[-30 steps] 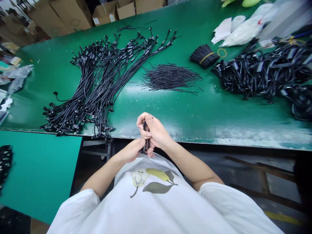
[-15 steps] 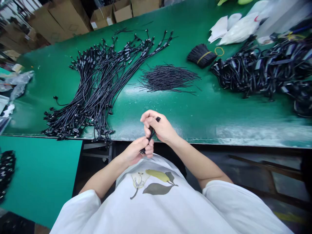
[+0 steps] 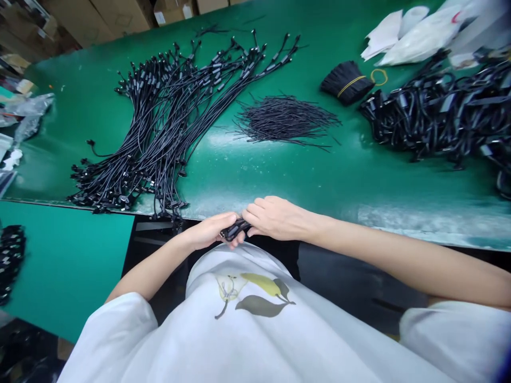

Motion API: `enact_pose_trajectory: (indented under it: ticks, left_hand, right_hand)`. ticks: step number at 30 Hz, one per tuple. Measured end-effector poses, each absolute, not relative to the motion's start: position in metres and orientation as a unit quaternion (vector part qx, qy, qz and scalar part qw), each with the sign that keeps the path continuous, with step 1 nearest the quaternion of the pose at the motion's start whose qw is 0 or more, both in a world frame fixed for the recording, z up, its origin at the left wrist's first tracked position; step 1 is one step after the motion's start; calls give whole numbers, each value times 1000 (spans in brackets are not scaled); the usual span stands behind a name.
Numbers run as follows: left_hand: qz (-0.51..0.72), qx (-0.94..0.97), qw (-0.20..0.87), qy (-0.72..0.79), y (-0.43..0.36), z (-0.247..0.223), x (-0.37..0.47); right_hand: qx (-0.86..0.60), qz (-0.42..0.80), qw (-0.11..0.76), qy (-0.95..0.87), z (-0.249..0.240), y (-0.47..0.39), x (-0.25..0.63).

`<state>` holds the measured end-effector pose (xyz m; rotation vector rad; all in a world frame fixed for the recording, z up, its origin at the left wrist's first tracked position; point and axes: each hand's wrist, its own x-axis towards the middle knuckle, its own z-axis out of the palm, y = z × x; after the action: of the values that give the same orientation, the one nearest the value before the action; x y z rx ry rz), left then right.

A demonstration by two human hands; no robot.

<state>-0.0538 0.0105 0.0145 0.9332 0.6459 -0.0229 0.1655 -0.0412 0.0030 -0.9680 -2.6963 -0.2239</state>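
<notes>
A short folded black cable [image 3: 233, 229] is held in front of my waist, at the near edge of the green table. My left hand [image 3: 213, 230] grips its left end between thumb and fingers. Over its right end, the fingers of my right hand [image 3: 269, 217] are closed, seen from the back, so that end is hidden. Straight ahead on the table lies a loose pile of thin black ties [image 3: 285, 119]. Left of it, many long black cables [image 3: 159, 133] with connectors are spread out.
A bundle of black ties [image 3: 346, 83] with a yellow band lies at the back right, beside a loose yellow band [image 3: 379, 77]. A heap of folded black cables [image 3: 439, 114] fills the right side. White bags [image 3: 423, 40] and cardboard boxes [image 3: 120, 18] stand farther back.
My right hand has turned palm down over the cable, with its elbow swung out to the right. The folded cable now lies flatter between both hands. The view has shifted slightly.
</notes>
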Motion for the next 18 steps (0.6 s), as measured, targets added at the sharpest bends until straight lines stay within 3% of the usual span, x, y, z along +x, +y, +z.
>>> enact_pose_trajectory:
  ticks: [5, 12, 18]
  left_hand:
    - [-71, 508, 810, 285, 20, 23, -57]
    - [-83, 842, 468, 256, 17, 42, -37]
    - [-64, 798, 541, 256, 16, 40, -35]
  right_hand:
    - [-308, -79, 164, -934, 2, -45, 167]
    - [-319, -144, 195, -916, 4, -42, 169]
    - [-334, -115, 208, -912, 13, -44, 173]
